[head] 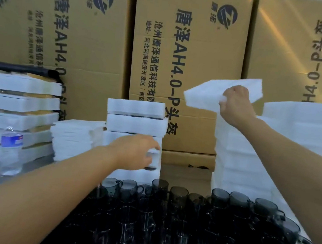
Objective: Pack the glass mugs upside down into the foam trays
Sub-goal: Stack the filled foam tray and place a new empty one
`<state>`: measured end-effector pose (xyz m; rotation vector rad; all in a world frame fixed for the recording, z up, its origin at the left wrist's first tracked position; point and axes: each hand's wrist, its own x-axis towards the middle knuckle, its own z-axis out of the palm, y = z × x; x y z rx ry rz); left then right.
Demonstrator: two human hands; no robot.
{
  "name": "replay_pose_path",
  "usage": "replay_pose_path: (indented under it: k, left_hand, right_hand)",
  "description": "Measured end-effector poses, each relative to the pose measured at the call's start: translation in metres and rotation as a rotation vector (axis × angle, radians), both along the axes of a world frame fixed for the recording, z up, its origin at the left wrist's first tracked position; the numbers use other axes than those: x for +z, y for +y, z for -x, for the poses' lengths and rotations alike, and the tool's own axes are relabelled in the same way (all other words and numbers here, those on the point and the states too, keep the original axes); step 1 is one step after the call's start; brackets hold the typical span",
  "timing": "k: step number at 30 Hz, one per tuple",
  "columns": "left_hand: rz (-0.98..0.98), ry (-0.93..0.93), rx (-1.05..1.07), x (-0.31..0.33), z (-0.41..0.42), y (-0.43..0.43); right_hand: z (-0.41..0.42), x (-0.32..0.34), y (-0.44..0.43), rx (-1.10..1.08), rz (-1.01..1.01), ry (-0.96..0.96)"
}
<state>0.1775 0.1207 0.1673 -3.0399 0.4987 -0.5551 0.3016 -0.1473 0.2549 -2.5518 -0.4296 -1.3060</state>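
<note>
Cartons (186, 64): far wall, printed "唐泽AH4.0-P头盔".
Right hand (236, 104): grips a foam tray (203, 95), held above the right stack (240, 161).
Left hand (136, 153): on the middle stack (136, 119); grip unclear.
Glass mugs (175, 213): dark, crowded near centre, upright.
Open room: bare table (186, 175) between both stacks.

Left hand (134, 153), centre frame, and right hand (236, 106), upper right: both bare. Left forearm (48, 185) and right forearm (292, 157) uncovered out to the frame edges.
</note>
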Motion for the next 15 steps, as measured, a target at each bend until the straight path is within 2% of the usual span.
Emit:
replay_pose_path:
  k: [2, 5, 7, 9, 11, 15]
  left_hand:
    - [0.246, -0.113, 0.003, 0.01, 0.001, 0.005]
    - [0.765, -0.291, 0.016, 0.029, 0.01, 0.008]
    - [1.09, -0.258, 0.092, 0.036, 0.021, 0.011]
    - [1.319, -0.071, 0.151, 0.038, 0.039, 0.01]
    - [1.297, 0.083, 0.169, 0.028, 0.066, 0.007]
    - [0.867, 0.175, 0.137, -0.01, 0.114, -0.008]
  right_hand:
    - [0.019, -0.001, 0.002, 0.148, 0.085, -0.08]
    - [0.059, -0.022, -0.002, 0.323, 0.075, -0.166]
    - [0.09, -0.045, -0.011, 0.418, -0.014, -0.101]
    - [0.123, -0.072, -0.022, 0.503, -0.048, -0.006]
    - [0.158, -0.101, -0.033, 0.558, -0.033, 0.066]
    - [0.22, -0.152, -0.054, 0.595, -0.026, 0.16]
